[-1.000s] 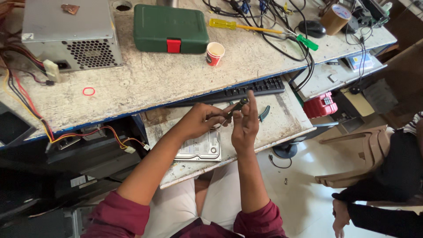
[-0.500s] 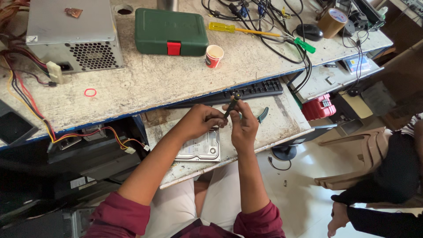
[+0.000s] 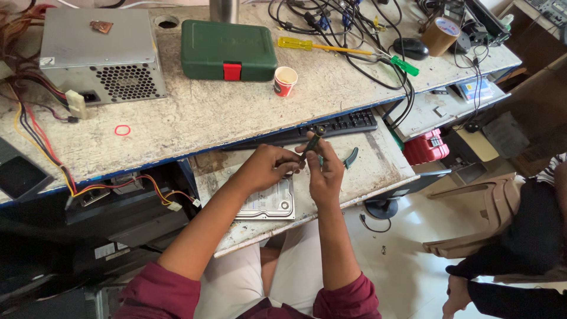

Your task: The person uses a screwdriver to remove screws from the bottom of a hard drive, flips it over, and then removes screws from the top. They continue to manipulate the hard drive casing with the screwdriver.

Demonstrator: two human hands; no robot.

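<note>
Hands meet just above the hard drive (image 3: 269,204): I see my right hand (image 3: 325,174) closed around a dark screwdriver (image 3: 311,143), tip down, while my left hand (image 3: 273,168) pinches its lower end, steadying it; keyboard (image 3: 331,126) beyond the drive.

Pretty scruffy setup: a worn, stained whitish workbench (image 3: 236,118) with a blue front edge, a pull-out shelf (image 3: 378,171) of the same scuffed top below it, a pale tiled floor (image 3: 401,272) off to the right, all in soft, even daylight.
</note>
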